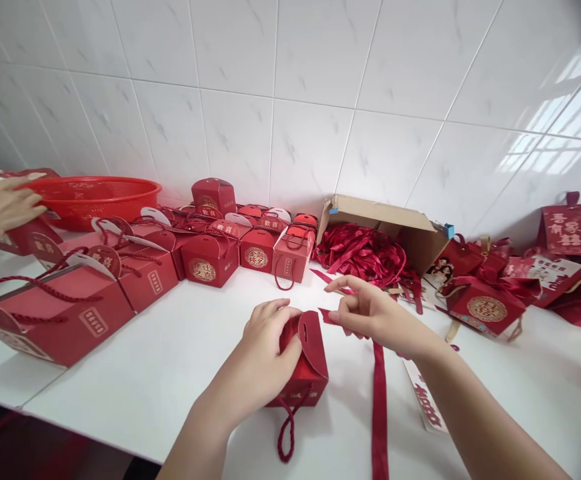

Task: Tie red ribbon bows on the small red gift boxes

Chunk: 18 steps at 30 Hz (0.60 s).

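Observation:
A small red gift box (316,357) stands on the white table, its rounded flap with a slot upright at the top. My left hand (270,343) is closed round its left side, thumb against the flap. A twisted dark red cord handle (286,433) hangs from the box onto the table. To the right of the flap, my right hand (370,313) pinches the end of a red satin ribbon (379,407). The pointed tip of the ribbon faces the flap's slot, just apart from it. Its long tail hangs below my hand toward the near edge.
Several red boxes (210,260) line the wall, with larger ones (90,313) at left. A co-worker's hand (3,203) is beside a red basin (105,197). A tipped cardboard carton (385,217) spills ribbons (363,250). Ribboned boxes (487,303) lie at right, near another person's fingers.

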{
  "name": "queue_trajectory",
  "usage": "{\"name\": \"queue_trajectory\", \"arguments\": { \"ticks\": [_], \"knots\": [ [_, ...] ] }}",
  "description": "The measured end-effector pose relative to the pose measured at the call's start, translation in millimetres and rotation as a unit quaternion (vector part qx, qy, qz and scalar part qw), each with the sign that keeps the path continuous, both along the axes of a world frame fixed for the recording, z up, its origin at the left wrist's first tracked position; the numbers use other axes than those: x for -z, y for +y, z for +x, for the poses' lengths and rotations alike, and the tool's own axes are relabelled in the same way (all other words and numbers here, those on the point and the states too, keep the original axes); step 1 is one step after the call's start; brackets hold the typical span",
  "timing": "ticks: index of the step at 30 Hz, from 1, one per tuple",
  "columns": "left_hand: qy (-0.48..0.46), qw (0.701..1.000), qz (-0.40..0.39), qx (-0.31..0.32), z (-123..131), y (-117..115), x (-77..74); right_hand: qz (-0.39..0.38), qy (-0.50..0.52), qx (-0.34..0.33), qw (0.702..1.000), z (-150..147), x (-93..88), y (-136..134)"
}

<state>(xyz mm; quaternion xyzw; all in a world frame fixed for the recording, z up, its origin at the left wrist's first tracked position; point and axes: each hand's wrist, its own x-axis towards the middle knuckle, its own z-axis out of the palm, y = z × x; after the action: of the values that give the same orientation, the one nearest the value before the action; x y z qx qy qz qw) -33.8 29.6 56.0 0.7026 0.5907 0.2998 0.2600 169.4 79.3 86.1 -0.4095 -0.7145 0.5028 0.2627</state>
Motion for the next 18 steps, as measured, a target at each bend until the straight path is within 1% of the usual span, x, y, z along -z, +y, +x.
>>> {"name": "queue_trajectory", "arguments": {
  "ticks": [5, 8, 12, 18],
  "knots": [
    [-0.025, 1.000, 0.003, 0.011, 1.9, -1.1, 1.0, -0.048, -0.013, -0.039, 0.998, -1.7, -1.7, -6.8],
    [-0.032, 0.999, 0.005, 0.008, 2.4, -0.4, 0.7, -0.077, -0.016, -0.045, 0.996, -4.7, -1.6, -8.4],
    [-0.049, 0.999, -0.002, 0.013, 2.2, 0.0, -0.5, -0.080, -0.018, -0.029, 0.996, -8.6, 2.2, -6.9],
    [-0.067, 0.997, -0.012, 0.020, 2.3, -1.8, -1.9, -0.082, 0.006, -0.028, 0.996, -11.7, 5.6, -5.7]
  ]
}}
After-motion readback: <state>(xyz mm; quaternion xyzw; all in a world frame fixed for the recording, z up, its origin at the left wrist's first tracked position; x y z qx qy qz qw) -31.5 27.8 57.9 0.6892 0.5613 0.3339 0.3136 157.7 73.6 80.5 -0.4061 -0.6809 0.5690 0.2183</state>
